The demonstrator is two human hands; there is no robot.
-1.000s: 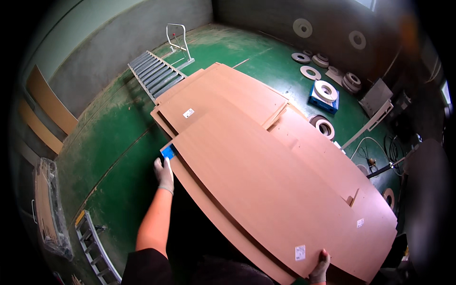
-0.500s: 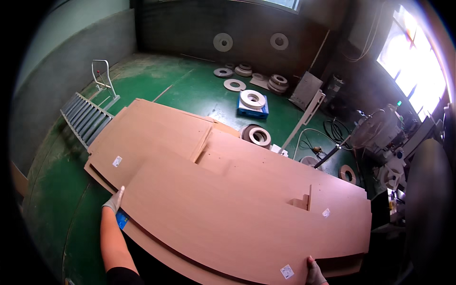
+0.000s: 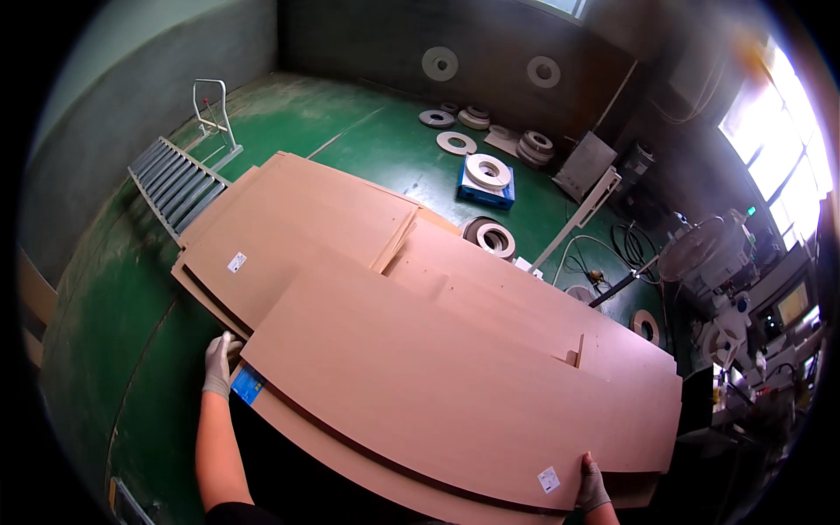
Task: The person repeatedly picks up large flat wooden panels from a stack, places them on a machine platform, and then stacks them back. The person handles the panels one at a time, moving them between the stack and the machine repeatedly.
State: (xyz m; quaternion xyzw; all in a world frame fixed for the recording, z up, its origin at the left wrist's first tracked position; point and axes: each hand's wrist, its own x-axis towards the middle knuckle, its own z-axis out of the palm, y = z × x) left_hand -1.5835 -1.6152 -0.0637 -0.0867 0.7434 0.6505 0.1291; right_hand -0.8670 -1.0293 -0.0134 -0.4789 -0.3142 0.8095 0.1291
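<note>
A large brown wooden panel with a curved near edge lies on top of a stack of similar panels. My left hand, in a light glove, grips the top panel's left corner beside a small blue label. My right hand, also gloved, holds the panel's near right edge next to a small white sticker. The top panel sits skewed over the ones beneath it.
A grey roller conveyor with a metal frame stands at the far left. White edge-band rolls lie on the green floor, one on a blue base. Machinery and cables crowd the right side.
The view has swung and the top panel now sits further toward me and to the right over the stack. Both hands keep their hold on its edges.
</note>
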